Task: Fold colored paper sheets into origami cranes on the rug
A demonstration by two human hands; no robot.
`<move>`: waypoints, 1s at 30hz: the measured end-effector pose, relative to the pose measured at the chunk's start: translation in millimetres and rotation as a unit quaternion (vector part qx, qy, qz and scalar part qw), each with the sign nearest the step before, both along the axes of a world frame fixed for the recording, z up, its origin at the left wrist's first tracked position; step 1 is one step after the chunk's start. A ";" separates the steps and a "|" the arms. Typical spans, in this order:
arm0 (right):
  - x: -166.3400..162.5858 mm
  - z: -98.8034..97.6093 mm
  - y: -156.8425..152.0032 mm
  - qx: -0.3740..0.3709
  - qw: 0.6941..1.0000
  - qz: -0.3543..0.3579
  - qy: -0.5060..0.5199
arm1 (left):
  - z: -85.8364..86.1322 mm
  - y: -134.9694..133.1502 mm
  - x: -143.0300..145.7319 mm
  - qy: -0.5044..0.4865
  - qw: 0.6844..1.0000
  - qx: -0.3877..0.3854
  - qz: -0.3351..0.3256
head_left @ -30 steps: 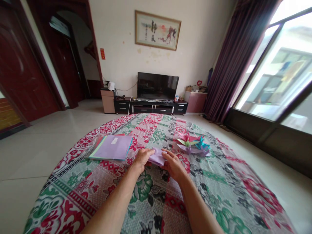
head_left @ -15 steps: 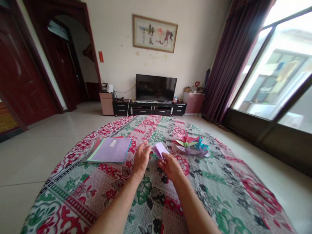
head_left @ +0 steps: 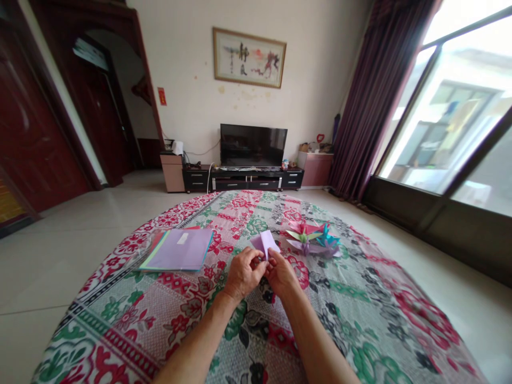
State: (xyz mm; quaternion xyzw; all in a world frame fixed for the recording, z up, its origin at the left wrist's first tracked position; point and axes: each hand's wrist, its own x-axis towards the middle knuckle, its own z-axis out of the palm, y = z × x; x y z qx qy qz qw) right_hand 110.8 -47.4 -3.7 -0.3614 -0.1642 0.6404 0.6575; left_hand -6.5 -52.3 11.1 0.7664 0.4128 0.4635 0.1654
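Observation:
A small folded sheet of light purple paper (head_left: pixel 265 242) stands up between my two hands over the middle of the table. My left hand (head_left: pixel 243 273) pinches its lower left edge, thumb and fingers together. On the other side, my right hand (head_left: pixel 281 273) grips the lower right edge between thumb and fingers. The two hands nearly touch below the paper, and the fingertips partly cover its bottom. Right of the hands lie several folded paper cranes (head_left: pixel 314 238) in pink, green, blue and purple.
A stack of coloured paper sheets (head_left: pixel 182 249), purple on top with a white label, lies to the left. A flowered cloth (head_left: pixel 176 314) covers the round table. Beyond it stand a low black cabinet (head_left: pixel 246 178) and a television (head_left: pixel 253 145).
My left hand has moved right and closed on the purple paper, which it was apart from before. The paper now stands more upright. The view has shifted slightly.

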 end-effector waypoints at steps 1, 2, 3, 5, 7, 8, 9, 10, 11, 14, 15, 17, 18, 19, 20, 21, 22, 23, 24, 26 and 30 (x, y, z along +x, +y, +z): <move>0.1 -0.2 0.2 -0.002 1.000 0.001 0.004 | 1.0 -0.4 -0.1 -0.002 1.000 -0.005 -0.007; 0.2 -0.2 0.2 -0.005 1.000 0.001 0.009 | 1.8 -0.8 -0.2 -0.006 1.000 -0.011 -0.012; 0.2 0.0 0.1 -0.008 1.000 0.000 0.017 | 2.2 -0.9 -0.3 -0.011 1.000 -0.016 -0.015; 0.1 1.0 -0.5 -0.013 0.999 -0.004 0.032 | 1.5 -0.1 -0.8 -0.020 0.999 -0.027 -0.022; 0.2 2.1 -1.2 -0.019 0.999 -0.002 0.040 | -0.9 2.1 -1.9 -0.028 0.998 -0.041 -0.028; 0.3 2.5 -1.4 -0.022 0.999 0.001 0.041 | -2.4 3.4 -2.7 -0.033 0.998 -0.049 -0.032; 0.4 2.7 -1.4 -0.024 0.999 0.003 0.039 | -3.8 4.8 -3.5 -0.037 0.997 -0.055 -0.036; 0.5 2.7 -1.3 -0.026 0.999 0.006 0.035 | -5.0 5.9 -4.2 -0.041 0.997 -0.060 -0.040; 0.6 2.6 -1.1 -0.028 0.999 0.008 0.030 | -5.8 6.6 -4.8 -0.043 0.996 -0.063 -0.043; 0.4 1.7 -0.3 -0.032 0.999 0.004 0.030 | -5.6 5.9 -4.6 -0.047 0.996 -0.058 -0.040; 0.2 1.5 -0.1 -0.033 0.999 0.001 0.034 | -5.0 5.0 -4.0 -0.048 0.997 -0.053 -0.037; -0.6 1.5 -0.2 -0.031 0.999 -0.002 0.039 | -4.0 3.3 -2.5 -0.050 0.997 -0.044 -0.029; -1.0 1.7 -0.4 -0.027 0.999 -0.001 0.038 | -3.8 2.7 -1.8 -0.050 0.998 -0.038 -0.022; -1.4 2.0 -0.7 -0.023 0.999 -0.001 0.034 | -4.0 2.5 -1.3 -0.052 0.998 -0.032 -0.013; -1.8 2.3 -1.0 -0.019 0.999 0.000 0.032 | -4.4 2.7 -1.0 -0.054 0.998 -0.028 -0.004; -2.1 2.7 -1.3 -0.015 0.999 0.000 0.033 | -5.0 3.0 -0.9 -0.056 0.998 -0.026 0.004; -2.4 3.0 -1.6 -0.010 0.999 0.002 0.035 | -5.7 3.5 -1.0 -0.060 0.998 -0.027 0.008; -2.5 3.2 -2.0 -0.005 0.999 0.005 0.038 | -6.3 4.1 -1.3 -0.066 0.997 -0.031 0.011; -2.7 3.3 -2.4 0.001 0.999 0.010 0.039 | -6.8 4.6 -1.6 -0.075 0.996 -0.039 0.012; -3.0 3.1 -3.5 0.023 0.999 0.022 0.035 | -7.2 5.4 -2.1 -0.096 0.994 -0.059 0.008; -3.9 1.3 -6.4 0.074 0.996 0.051 0.011 | -6.1 6.7 -2.1 -0.155 0.981 -0.118 -0.016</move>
